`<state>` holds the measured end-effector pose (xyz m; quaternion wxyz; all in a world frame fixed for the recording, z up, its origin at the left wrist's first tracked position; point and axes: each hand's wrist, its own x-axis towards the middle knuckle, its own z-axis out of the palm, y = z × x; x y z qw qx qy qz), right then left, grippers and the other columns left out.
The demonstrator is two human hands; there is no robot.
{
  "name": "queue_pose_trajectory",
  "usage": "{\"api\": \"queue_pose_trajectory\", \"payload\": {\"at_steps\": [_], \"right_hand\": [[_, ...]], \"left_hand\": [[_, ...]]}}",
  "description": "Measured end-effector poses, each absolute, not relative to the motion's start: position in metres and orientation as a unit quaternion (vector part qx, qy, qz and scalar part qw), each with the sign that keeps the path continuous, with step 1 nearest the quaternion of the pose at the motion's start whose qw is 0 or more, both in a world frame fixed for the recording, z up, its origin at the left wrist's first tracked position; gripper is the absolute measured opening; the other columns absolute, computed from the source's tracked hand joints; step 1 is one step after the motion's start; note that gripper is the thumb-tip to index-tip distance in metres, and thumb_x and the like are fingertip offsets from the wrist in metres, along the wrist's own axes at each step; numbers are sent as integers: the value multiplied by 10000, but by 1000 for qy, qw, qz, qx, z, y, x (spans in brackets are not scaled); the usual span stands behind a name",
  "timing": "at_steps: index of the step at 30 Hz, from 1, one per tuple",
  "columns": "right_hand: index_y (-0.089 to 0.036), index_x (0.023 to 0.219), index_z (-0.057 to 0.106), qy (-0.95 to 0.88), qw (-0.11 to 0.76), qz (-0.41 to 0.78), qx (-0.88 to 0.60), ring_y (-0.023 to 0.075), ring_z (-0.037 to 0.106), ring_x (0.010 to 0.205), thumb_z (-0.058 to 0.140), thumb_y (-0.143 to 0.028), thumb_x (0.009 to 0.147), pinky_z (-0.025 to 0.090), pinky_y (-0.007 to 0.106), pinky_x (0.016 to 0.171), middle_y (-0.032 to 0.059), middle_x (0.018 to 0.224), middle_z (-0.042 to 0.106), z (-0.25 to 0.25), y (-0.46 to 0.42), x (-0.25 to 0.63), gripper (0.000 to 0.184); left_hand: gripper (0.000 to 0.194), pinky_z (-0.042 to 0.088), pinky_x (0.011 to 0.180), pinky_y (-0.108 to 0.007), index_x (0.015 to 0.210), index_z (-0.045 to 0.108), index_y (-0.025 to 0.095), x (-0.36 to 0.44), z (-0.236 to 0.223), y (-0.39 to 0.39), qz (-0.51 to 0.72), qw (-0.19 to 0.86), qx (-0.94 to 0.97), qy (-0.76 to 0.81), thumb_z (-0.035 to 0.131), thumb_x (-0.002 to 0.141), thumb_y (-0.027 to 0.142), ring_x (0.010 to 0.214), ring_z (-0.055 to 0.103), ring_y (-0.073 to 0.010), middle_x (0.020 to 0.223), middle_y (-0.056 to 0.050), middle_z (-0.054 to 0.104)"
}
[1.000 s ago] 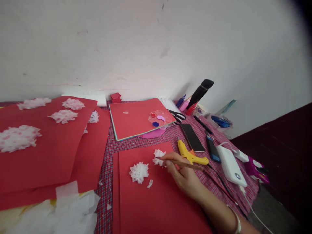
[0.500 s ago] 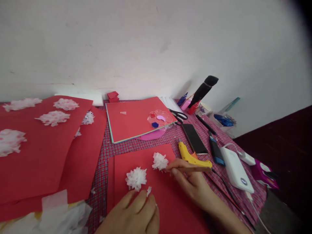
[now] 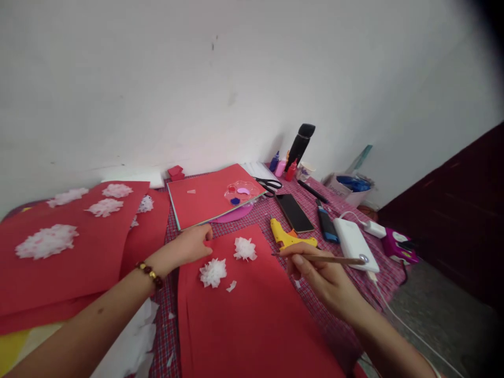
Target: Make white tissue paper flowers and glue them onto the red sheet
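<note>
Altogether: two white puffs (image 3: 244,249), one wooden stick (image 3: 336,259)

From the view's centre, the puffs, crinkled and thin-petalled, sit toward six and seven o'clock on a smooth red sheet (image 3: 255,325), one torn scrap (image 3: 231,286) beside them. Near five, the right hand (image 3: 318,270) pinches the slim, rod-shaped stick. Near eight, the left hand (image 3: 193,245) is curled at the sheet's corner; whether it grips anything, I cannot tell. Four pink-spotted puffs (image 3: 47,241) lie around nine; one flat black phone (image 3: 294,213) lies near four.

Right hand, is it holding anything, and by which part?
The right hand holds a slim brown stick, gripped near its pointed end.
</note>
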<state>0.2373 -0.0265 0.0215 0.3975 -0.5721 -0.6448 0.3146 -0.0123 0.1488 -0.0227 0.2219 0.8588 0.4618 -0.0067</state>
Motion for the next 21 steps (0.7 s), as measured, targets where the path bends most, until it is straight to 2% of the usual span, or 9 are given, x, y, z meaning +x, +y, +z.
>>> {"api": "queue_pose_trajectory", "payload": {"at_steps": [3, 6, 9, 13, 18, 21], "right_hand": [[-183, 1061, 596, -644, 367, 328, -585, 123, 512, 688, 386, -350, 944, 437, 246, 609, 32, 761, 555, 13, -23, 243, 293], [-160, 1010, 613, -641, 363, 348, -580, 117, 508, 661, 378, -385, 940, 431, 237, 591, 31, 745, 550, 8, -9, 244, 333], [-143, 962, 621, -644, 361, 361, -570, 114, 501, 641, 366, -405, 938, 424, 233, 588, 28, 730, 549, 5, 11, 240, 366], [-130, 966, 620, -648, 338, 394, -557, 104, 481, 604, 366, -394, 940, 408, 226, 564, 31, 748, 568, 0, 31, 235, 368], [-138, 970, 624, -645, 325, 415, -553, 104, 491, 620, 372, -367, 944, 411, 222, 569, 33, 771, 578, -5, 44, 237, 341], [-143, 960, 626, -651, 319, 412, -553, 110, 505, 645, 373, -357, 944, 425, 224, 588, 33, 769, 571, -3, 49, 239, 332]], "left_hand": [[161, 413, 699, -287, 829, 567, 164, -8, -9, 133, 3, 157, 878, 453, 541, 670, 154, 811, 564, -200, 870, -61, 607], [134, 398, 809, -347, 816, 598, 141, 3, 0, 117, 79, 78, 893, 437, 482, 749, 139, 927, 538, -232, 935, -106, 590], [186, 419, 794, -310, 843, 617, 135, 19, -7, 113, 119, 180, 875, 433, 441, 784, 125, 861, 557, -189, 882, -86, 608], [262, 428, 718, -254, 929, 615, 133, 38, -26, 122, 135, 301, 836, 438, 470, 720, 70, 783, 561, -144, 888, -64, 621], [130, 380, 625, -252, 706, 581, 146, 48, -31, 129, 98, 279, 858, 420, 487, 669, 63, 681, 510, -137, 743, -34, 574], [129, 365, 602, -248, 631, 543, 153, 49, -27, 131, 90, 291, 862, 405, 463, 681, 65, 649, 500, -126, 710, -25, 561]]}}
